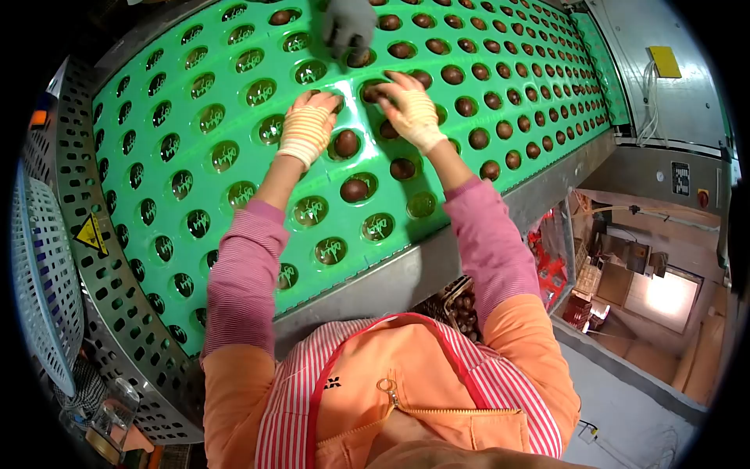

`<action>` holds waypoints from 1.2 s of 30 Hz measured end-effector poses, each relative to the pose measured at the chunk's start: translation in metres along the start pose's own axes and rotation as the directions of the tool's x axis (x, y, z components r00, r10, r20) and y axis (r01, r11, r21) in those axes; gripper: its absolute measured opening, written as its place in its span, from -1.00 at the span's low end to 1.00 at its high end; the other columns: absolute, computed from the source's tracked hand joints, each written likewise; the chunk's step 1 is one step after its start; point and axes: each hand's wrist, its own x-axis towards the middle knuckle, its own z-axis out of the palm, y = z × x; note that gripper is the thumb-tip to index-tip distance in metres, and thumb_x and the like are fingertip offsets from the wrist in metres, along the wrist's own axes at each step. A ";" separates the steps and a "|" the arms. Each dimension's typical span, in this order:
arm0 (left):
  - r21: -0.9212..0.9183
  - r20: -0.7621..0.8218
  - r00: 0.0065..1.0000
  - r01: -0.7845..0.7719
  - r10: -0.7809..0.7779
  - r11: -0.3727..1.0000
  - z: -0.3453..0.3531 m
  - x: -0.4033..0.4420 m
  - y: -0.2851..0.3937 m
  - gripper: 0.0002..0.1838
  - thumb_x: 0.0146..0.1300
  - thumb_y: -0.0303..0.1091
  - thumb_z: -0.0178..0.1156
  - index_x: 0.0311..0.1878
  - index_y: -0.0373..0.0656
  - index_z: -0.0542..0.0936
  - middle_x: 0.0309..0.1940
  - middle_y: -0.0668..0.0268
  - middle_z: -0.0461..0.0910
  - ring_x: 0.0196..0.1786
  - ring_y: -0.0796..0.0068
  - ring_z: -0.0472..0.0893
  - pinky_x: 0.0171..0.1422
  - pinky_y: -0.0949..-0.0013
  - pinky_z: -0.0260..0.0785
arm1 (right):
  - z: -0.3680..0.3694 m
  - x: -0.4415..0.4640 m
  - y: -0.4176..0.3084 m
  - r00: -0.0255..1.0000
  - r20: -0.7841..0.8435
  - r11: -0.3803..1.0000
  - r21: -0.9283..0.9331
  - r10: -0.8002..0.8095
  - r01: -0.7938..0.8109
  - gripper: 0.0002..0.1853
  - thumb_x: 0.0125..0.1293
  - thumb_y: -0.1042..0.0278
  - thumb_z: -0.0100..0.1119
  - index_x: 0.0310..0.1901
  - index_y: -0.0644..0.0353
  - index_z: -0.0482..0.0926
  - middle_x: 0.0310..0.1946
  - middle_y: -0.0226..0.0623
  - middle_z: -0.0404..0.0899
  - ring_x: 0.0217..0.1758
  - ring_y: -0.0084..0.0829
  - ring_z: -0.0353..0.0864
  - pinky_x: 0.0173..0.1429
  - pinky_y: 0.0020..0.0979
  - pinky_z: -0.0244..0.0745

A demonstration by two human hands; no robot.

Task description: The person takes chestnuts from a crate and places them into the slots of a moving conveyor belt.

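A green belt with rows of oval pockets spreads out before me. Many pockets hold dark brown, roundish balls; their exact kind is unclear. My left hand, in a striped fingerless glove, curls its fingers over a brown ball at a pocket. In a matching glove, my right hand has its fingertips on another brown ball to the right. Between and below the hands, one brown ball sits in a pocket, with another ball nearer me.
A co-worker's grey-gloved hand reaches in from the far side, by a brown ball. Perforated metal guarding borders the left, beside a pale blue plastic basket. A steel machine housing stands right. Below the belt's edge is a basket of brown balls.
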 end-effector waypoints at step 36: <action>-0.467 0.531 0.551 -0.444 0.644 0.765 0.153 -0.191 0.431 -0.34 0.12 -0.30 0.37 0.32 -0.04 0.39 0.38 0.00 0.23 0.31 -0.12 0.38 0.38 0.02 0.32 | -0.218 -0.633 -0.021 -0.278 -0.225 -0.283 0.012 0.934 -0.959 -0.25 0.16 0.12 0.39 0.39 -0.17 0.27 0.54 -0.06 -0.16 0.42 0.15 0.15 0.33 0.03 0.41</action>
